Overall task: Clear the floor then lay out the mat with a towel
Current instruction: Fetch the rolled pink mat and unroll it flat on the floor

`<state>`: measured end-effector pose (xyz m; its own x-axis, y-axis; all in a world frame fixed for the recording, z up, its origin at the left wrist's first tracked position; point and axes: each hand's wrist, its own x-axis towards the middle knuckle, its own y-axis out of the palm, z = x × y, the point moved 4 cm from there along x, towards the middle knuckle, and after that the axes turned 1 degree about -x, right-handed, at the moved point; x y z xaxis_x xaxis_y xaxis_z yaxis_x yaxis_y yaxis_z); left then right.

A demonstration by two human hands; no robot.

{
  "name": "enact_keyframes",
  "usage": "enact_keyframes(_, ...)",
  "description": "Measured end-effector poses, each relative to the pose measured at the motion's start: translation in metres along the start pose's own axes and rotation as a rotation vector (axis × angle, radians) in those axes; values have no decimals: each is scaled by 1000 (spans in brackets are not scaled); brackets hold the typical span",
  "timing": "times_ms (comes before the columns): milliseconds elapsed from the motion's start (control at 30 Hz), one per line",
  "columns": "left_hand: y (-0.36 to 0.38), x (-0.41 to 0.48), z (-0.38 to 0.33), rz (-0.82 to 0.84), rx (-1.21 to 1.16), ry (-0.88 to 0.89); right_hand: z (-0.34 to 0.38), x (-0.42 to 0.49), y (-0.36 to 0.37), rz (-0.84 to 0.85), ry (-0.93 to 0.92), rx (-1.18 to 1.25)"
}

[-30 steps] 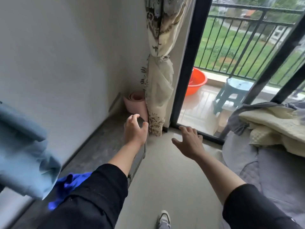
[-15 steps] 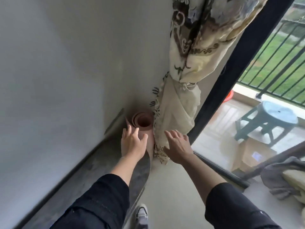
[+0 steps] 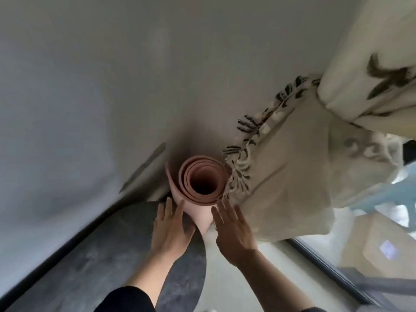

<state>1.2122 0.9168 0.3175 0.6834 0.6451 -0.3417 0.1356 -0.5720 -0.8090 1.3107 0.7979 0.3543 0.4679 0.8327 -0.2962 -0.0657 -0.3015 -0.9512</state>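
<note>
Nearest to us are our two black sleeves (image 3: 126,299) at the bottom edge. Above them, our left hand (image 3: 170,230) now lies against the left side of the rolled pink mat (image 3: 200,176), fingers stretched and a little spread, not closed around it. Our right hand (image 3: 234,230) has moved in from the curtain and now sits at the right side of the roll, fingers also open; whether it touches the mat we cannot tell. The mat stands upright in the corner, on the dark grey surface (image 3: 90,266), just beside the tied cream curtain (image 3: 292,176). Compared with half a second ago, we look almost straight down into the roll. Behind it is the plain white wall (image 3: 112,86).
</note>
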Motion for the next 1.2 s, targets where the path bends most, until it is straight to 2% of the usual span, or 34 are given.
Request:
enact_keyframes(133,31,40,-7,2,4,112,-14,26,32,-57,-16,-117)
enact_keyframes(367,50,90,-27,-7,-81,43,-52,50,50,-154,-10,-133)
enact_keyframes(533,60,79,-32,65,-105,126,-72,55,61,-62,19,-158)
enact_keyframes(633,62,68,-30,80,-152,146,-84,52,55,-145,11,-170)
enact_keyframes(700,65,61,-32,87,-179,171,-94,49,56,-127,-30,-181)
enact_keyframes(800,74,44,-41,114,-283,169,-112,40,69,-1,-54,-134)
enact_keyframes(900,82,21,-48,154,-250,145,-116,19,65,35,-97,-53)
enact_keyframes(1033,101,-19,-54,203,-206,90,-115,-25,65,-118,-128,15)
enact_keyframes(1100,118,-44,-56,229,-170,41,-112,-51,80,-37,-98,123)
enact_keyframes(1200,142,-90,-61,263,-85,8,-110,-106,109,70,78,402)
